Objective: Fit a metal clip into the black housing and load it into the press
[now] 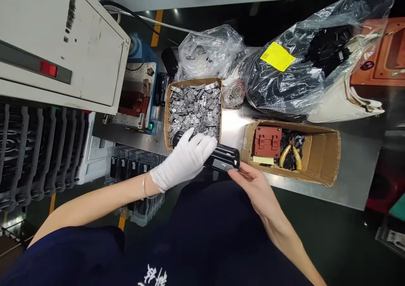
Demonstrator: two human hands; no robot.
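My left hand, in a white glove, is closed over a long black plastic part and holds it just in front of a cardboard box of several small grey metal pieces. My bare right hand supports the right end of the same black part from below with its fingertips. The part lies level, over the near edge of the metal table.
A second cardboard box on the right holds a red block and yellow-handled pliers. Clear bags of black parts and metal pieces lie behind. A grey machine cabinet stands left, with a tray of black parts below.
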